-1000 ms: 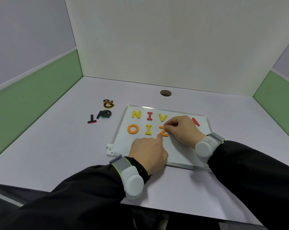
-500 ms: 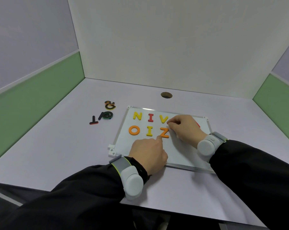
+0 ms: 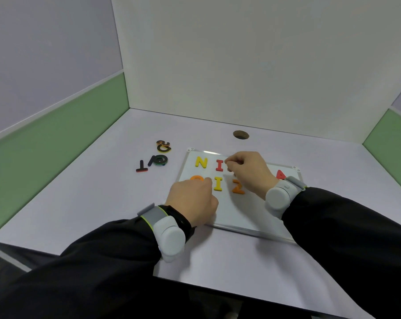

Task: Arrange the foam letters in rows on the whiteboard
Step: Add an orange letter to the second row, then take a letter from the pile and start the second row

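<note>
The whiteboard lies on the desk before me. Its top row shows a yellow N, a red I and part of a red A. The lower row holds an orange O, a yellow I and an orange Z. My right hand has its fingertips pinched over the spot right of the red I, hiding the yellow V there. My left hand is curled, with its index fingertip on the O's right side, covering the O's lower half.
Left of the board, three loose pieces lie face down on the desk: a T, an @ sign and an ampersand. A round cable hole sits behind the board. Partition walls close the back and sides.
My right hand left the Z and moved up to the V in the top row. My left index finger slid left from the Z to the O.
</note>
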`<action>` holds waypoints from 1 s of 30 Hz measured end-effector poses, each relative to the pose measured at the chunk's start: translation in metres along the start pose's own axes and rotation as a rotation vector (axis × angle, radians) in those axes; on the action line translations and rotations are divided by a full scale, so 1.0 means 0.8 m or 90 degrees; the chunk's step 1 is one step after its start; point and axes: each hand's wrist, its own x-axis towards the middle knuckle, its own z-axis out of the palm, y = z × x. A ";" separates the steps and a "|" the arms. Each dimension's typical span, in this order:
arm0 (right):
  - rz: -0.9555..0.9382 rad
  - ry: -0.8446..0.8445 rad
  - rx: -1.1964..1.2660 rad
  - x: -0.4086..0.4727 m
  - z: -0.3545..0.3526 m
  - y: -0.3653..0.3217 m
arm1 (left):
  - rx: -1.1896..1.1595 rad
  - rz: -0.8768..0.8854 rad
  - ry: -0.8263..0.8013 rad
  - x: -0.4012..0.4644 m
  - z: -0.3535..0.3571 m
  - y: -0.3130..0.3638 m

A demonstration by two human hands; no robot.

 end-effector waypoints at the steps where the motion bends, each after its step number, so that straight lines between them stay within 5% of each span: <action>1: -0.005 -0.005 0.003 0.002 0.007 -0.004 | -0.005 -0.010 0.001 0.001 -0.001 -0.006; 18: -0.090 -0.105 -0.053 0.046 0.119 -0.082 | -0.073 -0.226 0.070 0.042 0.000 -0.148; 30: -0.077 -0.137 -0.091 0.060 0.160 -0.099 | -0.032 -0.202 0.083 0.072 0.016 -0.174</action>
